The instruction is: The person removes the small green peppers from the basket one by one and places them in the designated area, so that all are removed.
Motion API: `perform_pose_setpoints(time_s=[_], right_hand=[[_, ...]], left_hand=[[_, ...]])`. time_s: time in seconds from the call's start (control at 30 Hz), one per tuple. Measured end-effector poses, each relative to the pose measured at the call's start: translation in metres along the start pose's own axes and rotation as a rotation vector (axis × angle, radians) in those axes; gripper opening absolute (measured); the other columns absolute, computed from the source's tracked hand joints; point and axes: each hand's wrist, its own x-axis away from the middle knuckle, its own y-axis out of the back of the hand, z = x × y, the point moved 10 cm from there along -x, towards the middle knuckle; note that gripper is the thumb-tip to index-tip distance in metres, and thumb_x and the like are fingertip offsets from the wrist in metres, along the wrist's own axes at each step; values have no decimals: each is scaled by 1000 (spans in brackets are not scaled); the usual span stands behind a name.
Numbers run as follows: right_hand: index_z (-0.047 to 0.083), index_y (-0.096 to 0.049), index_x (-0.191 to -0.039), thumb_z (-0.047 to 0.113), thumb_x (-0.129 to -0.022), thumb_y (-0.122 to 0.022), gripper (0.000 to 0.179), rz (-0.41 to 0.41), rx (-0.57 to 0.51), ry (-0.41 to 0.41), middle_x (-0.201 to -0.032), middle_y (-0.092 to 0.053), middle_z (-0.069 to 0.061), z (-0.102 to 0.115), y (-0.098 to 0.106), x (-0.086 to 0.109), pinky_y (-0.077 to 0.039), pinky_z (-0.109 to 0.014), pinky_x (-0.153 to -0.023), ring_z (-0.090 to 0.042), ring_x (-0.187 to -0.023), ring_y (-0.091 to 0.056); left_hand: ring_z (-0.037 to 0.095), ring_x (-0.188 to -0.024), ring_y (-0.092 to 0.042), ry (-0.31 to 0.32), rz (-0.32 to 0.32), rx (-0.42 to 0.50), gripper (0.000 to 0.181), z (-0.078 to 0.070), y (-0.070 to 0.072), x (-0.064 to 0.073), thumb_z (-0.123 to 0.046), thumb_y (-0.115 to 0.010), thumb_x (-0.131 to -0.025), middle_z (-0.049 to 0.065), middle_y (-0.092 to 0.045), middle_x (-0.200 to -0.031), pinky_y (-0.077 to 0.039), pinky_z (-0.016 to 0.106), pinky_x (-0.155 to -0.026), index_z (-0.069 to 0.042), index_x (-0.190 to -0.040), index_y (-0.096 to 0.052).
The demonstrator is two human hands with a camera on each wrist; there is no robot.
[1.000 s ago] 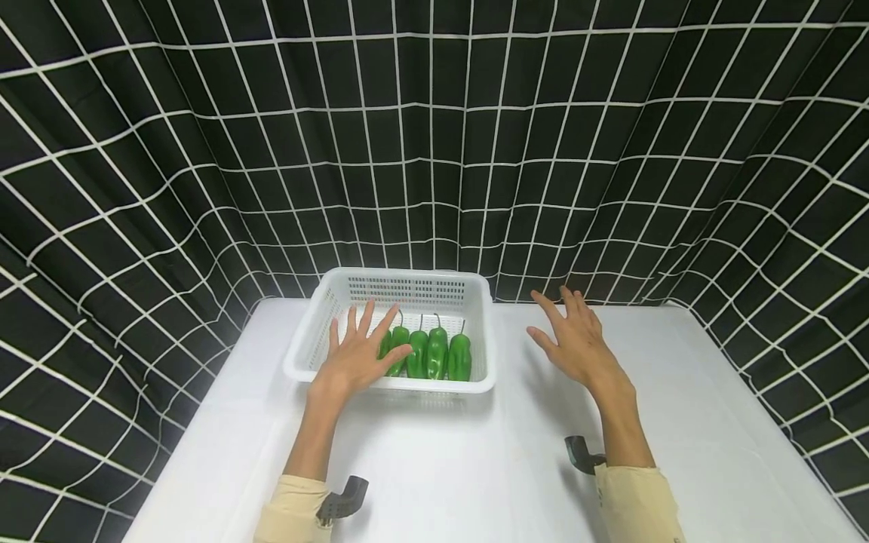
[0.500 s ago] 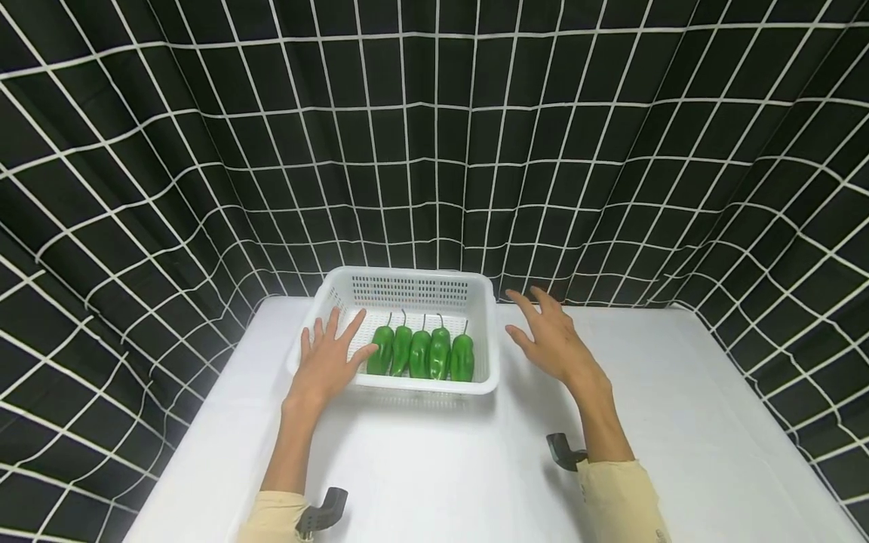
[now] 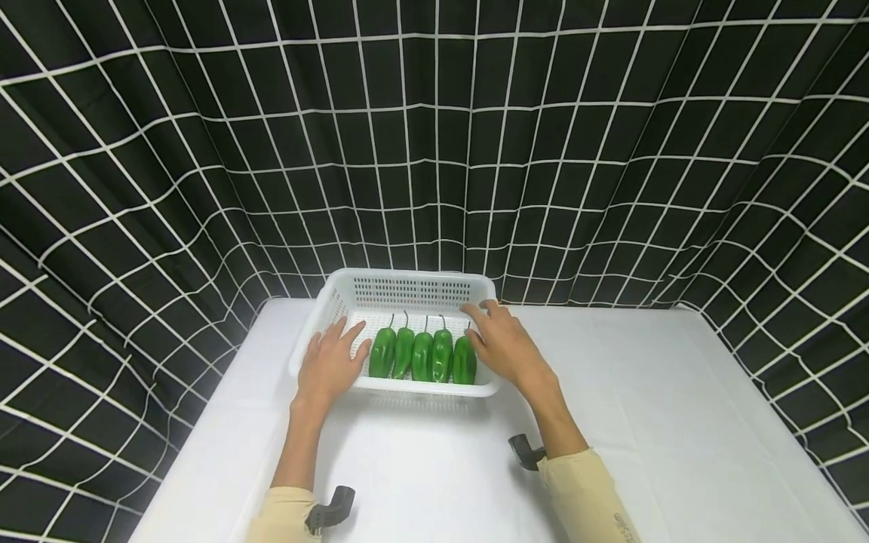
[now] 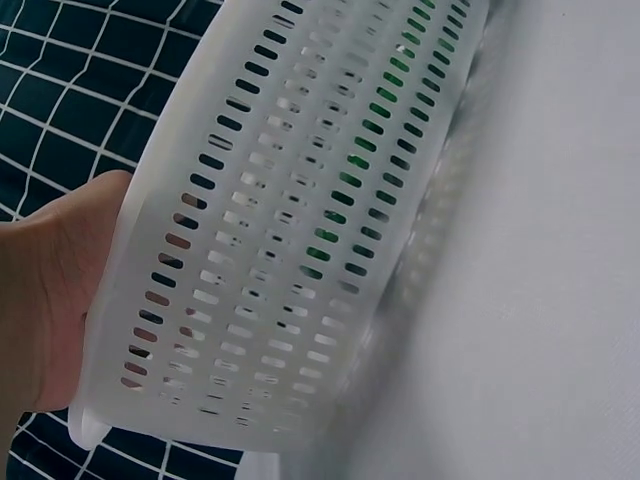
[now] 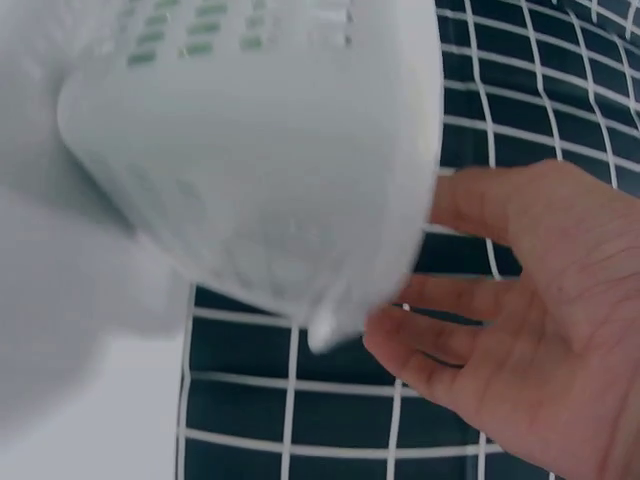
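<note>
On the smooth white tabletop (image 3: 421, 467) sits a rounded, rectangular plastic basket (image 3: 421, 388) with perforated walls, holding five glossy, elongated green peppers (image 3: 422, 358) with thin stems. Behind it hangs rippled black cloth (image 3: 434, 113) with white grid lines. Your left hand (image 3: 330, 366) lies relaxed and spread at the basket's left end. Your right hand (image 3: 505, 343), fingers parted and gently bent, reaches over the right end; half a second ago it was just outside. Your left wrist view reveals green through oblong slots; your right wrist view shows your palm, but I cannot tell whether those fingertips touch the rim.
</note>
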Motion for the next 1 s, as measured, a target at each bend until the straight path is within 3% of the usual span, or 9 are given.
perform_pose_setpoints(time_s=[0.17,0.3,0.5,0.67,0.8,1.0], right_hand=[[6,-60,-142,6,-101,-65,41,31,-16,-33,-117,-72,-17,8,-19,-5,-65,-37,-80,-26,-92,-74],[2,-65,-132,4,-99,-68,34,77,-5,-76,-105,-75,-17,15,-34,-7,-63,-32,-69,-23,-79,-73],[0,-73,-113,10,-98,-69,19,183,50,-161,-97,-76,-21,20,-61,-7,-65,-39,-71,-30,-80,-75],[-1,-75,-107,10,-92,-75,19,235,150,-188,-94,-76,-21,21,-74,-7,-65,-39,-71,-29,-80,-74],[-1,-75,-106,9,-91,-77,19,277,201,-196,-95,-76,-18,22,-80,-10,-66,-35,-75,-25,-83,-73],[-1,-73,-110,8,-91,-76,22,300,174,-229,-96,-77,-17,18,-85,-13,-65,-36,-77,-27,-84,-74]], left_hand=[[56,-140,-51,31,42,-1,55,0,-1,2,-48,-40,-110,21,-42,-165,-40,69,-117,-18,-155,-52],[54,-141,-51,36,55,-6,55,-1,-3,4,-49,-40,-110,21,-47,-162,-40,69,-117,-18,-154,-53],[53,-137,-55,38,69,-17,56,0,-5,3,-50,-39,-110,19,-54,-157,-43,66,-115,-19,-154,-53],[50,-135,-58,32,60,-11,55,-1,-3,3,-50,-40,-110,14,-58,-154,-45,63,-114,-19,-153,-54],[49,-136,-57,37,58,-4,55,0,-3,4,-50,-40,-110,13,-58,-155,-46,63,-112,-19,-153,-54],[49,-135,-58,49,56,5,55,2,-5,3,-50,-39,-110,14,-59,-154,-49,64,-109,-20,-154,-54]])
